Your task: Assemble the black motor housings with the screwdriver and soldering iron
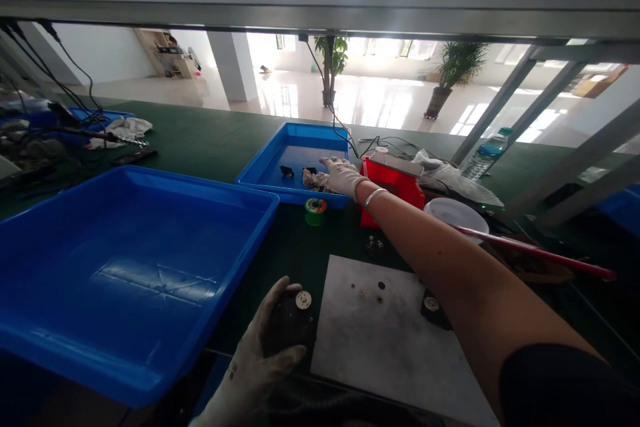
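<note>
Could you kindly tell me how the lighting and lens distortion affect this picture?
In the head view, window light glares off the polished floor, washing out the background, while wide-angle stretching swells the near blue tray at the left edge.

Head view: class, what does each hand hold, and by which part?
The left hand grips a dark round part by its edge; the right hand holds nothing visible.
</note>
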The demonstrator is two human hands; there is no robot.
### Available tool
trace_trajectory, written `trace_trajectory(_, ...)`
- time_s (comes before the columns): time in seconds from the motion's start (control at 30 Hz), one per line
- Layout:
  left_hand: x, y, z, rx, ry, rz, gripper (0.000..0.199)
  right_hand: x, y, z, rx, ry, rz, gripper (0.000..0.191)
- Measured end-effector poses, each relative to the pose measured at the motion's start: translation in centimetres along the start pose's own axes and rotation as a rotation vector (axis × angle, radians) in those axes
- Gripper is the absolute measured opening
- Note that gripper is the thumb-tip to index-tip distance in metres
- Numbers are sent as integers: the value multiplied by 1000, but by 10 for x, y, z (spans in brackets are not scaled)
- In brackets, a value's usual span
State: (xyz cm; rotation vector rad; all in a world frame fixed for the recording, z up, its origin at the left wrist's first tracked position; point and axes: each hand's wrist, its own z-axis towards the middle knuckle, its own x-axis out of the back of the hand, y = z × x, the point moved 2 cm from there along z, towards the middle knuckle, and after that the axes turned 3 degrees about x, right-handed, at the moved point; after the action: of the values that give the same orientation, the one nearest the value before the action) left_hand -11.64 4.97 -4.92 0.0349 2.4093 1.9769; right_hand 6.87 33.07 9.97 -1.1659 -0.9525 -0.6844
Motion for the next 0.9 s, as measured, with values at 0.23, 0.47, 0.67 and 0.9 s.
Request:
trace_trajectory(0.23,-13,14,4,-74,-173,-50,89,0,3,-148,24,-234,372,36)
trace_trajectory(0.47,-47,24,-1,-241,-448,174,91,-45,27,-286,-274,-405,1109,60)
trace_trajectory(0.67,-70,19,-18,-195,-454,325,89,-59,38,-320,-331,-261,1376,44)
trace_trajectory(0.9,-85,23,-40,-43,-284,339,72,-68,46,-342,-340,-99,1264,42)
